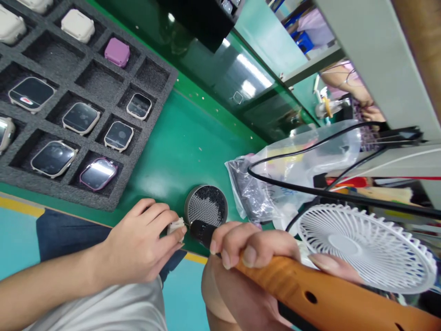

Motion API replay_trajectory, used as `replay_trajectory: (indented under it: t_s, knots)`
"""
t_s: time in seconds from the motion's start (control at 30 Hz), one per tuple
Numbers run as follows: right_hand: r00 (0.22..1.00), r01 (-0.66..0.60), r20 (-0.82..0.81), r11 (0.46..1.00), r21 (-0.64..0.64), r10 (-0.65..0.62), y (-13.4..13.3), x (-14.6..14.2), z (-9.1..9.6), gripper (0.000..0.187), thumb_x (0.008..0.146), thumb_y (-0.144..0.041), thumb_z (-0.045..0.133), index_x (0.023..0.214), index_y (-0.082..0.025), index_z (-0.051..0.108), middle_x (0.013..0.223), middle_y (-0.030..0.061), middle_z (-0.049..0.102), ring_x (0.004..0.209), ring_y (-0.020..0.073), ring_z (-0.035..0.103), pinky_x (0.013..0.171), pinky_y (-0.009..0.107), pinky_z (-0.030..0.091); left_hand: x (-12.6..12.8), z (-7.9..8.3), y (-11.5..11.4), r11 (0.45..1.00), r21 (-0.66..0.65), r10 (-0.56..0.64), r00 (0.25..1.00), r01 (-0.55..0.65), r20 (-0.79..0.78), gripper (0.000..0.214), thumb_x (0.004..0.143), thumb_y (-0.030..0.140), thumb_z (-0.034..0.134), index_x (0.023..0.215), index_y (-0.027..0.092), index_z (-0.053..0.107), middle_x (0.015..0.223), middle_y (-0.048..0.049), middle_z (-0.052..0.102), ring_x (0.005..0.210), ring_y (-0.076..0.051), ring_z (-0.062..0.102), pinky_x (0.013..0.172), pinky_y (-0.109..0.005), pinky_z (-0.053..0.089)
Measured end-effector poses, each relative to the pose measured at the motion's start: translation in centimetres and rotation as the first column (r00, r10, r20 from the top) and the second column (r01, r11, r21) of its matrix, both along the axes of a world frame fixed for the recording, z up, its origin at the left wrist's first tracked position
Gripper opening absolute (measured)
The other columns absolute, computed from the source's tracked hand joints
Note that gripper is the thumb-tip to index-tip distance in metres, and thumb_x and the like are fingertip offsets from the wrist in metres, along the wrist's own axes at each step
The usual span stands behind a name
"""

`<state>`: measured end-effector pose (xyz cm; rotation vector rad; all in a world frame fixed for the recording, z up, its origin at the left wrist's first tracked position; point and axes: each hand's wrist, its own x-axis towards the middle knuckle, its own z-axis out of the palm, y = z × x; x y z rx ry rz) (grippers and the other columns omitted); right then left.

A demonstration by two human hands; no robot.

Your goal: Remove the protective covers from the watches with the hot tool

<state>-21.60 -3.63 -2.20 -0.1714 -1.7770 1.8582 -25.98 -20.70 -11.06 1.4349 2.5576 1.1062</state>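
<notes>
Pinched in the fingers of my left hand [144, 236] is a small off-white watch case [176, 226], partly covered by the fingertips. My right hand [257, 248] wraps around an orange electric screwdriver [299, 282] with a black nose. Its thin bit points left and meets the case, or comes very close to it; contact cannot be made out. Just beyond the tip stands a round dish [188, 209] holding many tiny dark screws on a dimpled bottom. Left of it lies a grey foam tray [99, 78] whose pockets hold several watches and watch cases, white and purple, some face up.
A clear plastic bag [279, 174] lies on the green mat [172, 138] right of the dish. A black cable [310, 189] crosses over it. A white fan [361, 248] sits at the right, close to the screwdriver. Behind the partition, another person's arm [351, 85] shows.
</notes>
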Motion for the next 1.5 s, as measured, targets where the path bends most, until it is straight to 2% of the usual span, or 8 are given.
replay_trajectory:
  t_s: [0.13,0.5,0.7,0.97,1.17,1.27,1.37,1.5]
  knots:
    - [0.995,-0.031,0.094,0.999,-0.032,0.034,0.4,0.5,-0.3,0.036,0.106,-0.051,0.031,0.112,-0.035,0.063,0.080,-0.0022,0.059,0.062,0.0194,0.058,0.058,0.044,0.054,0.0,0.0,0.0,1.000,0.000,0.000,1.000,0.000,0.006,0.021,0.099,0.030,0.063,0.117,0.021,0.070,0.116,-0.0076,0.070,0.110,-0.028,0.061,0.093,-0.049,0.044]
    - [0.999,-0.042,0.033,0.995,0.088,0.040,-0.6,-0.3,-0.7,0.029,0.101,-0.054,0.047,0.122,-0.043,0.063,0.078,-0.0027,0.059,0.062,0.0205,0.058,0.055,0.042,0.052,0.0,0.2,-0.1,1.000,-0.003,0.001,1.000,-0.001,0.007,0.021,0.100,0.031,0.062,0.116,0.021,0.069,0.113,-0.0079,0.070,0.108,-0.028,0.062,0.093,-0.048,0.044]
    - [1.000,0.019,-0.022,1.000,-0.022,-0.020,-1.1,-0.6,-0.9,0.040,0.096,-0.065,0.056,0.121,-0.034,0.063,0.080,-0.0024,0.061,0.061,0.0176,0.057,0.052,0.039,0.052,-0.1,0.2,0.1,1.000,-0.004,0.008,1.000,-0.008,-0.018,0.018,0.099,0.029,0.064,0.113,0.021,0.070,0.111,-0.0085,0.070,0.105,-0.027,0.062,0.092,-0.048,0.044]
    - [0.983,-0.149,-0.128,0.981,-0.120,0.134,0.2,-1.5,-1.7,0.047,0.091,-0.071,0.058,0.121,-0.036,0.063,0.081,-0.0042,0.060,0.058,0.0144,0.055,0.052,0.034,0.050,-0.2,0.5,-0.6,0.997,-0.068,-0.049,0.997,0.045,-0.062,0.033,0.097,0.042,0.071,0.122,0.022,0.068,0.121,-0.0118,0.067,0.114,-0.030,0.060,0.097,-0.050,0.044]
    - [0.963,-0.115,-0.260,0.983,-0.145,0.074,1.1,-0.9,-0.7,0.048,0.088,-0.069,0.062,0.115,-0.030,0.067,0.079,-0.0023,0.064,0.058,0.0156,0.055,0.049,0.034,0.051,0.2,0.5,-0.2,1.000,0.007,0.013,0.990,-0.012,-0.138,0.028,0.100,0.035,0.068,0.122,0.018,0.066,0.111,-0.0097,0.072,0.103,-0.026,0.063,0.092,-0.046,0.046]
    - [0.969,-0.061,-0.246,0.983,-0.171,0.018,1.6,-0.2,-0.3,0.048,0.090,-0.071,0.061,0.113,-0.029,0.068,0.075,-0.0034,0.063,0.056,0.0150,0.054,0.048,0.033,0.049,0.1,1.4,-0.3,0.996,0.040,0.081,0.977,-0.075,-0.195,0.017,0.104,0.029,0.061,0.111,0.014,0.067,0.090,-0.0056,0.071,0.083,-0.019,0.062,0.079,-0.036,0.048]
    - [0.958,-0.119,-0.275,0.984,-0.133,0.079,3.2,0.7,-1.6,0.040,0.090,-0.061,0.069,0.116,-0.031,0.067,0.075,-0.0036,0.065,0.053,0.0162,0.057,0.044,0.035,0.051,-1.5,3.6,-1.6,0.991,0.020,0.132,0.964,-0.131,-0.232,0.020,0.109,0.029,0.051,0.106,0.016,0.067,0.082,-0.0025,0.068,0.075,-0.015,0.060,0.072,-0.030,0.049]
    - [0.915,-0.329,-0.314,0.919,-0.217,0.253,6.0,1.5,-5.6,0.036,0.083,-0.057,0.076,0.114,-0.040,0.065,0.071,-0.0051,0.061,0.048,0.0174,0.056,0.041,0.037,0.051,-8.3,6.6,-5.3,0.940,-0.034,0.320,0.909,-0.341,-0.268,0.025,0.111,0.035,0.047,0.111,0.021,0.068,0.097,-0.0042,0.073,0.089,-0.017,0.065,0.084,-0.033,0.052]
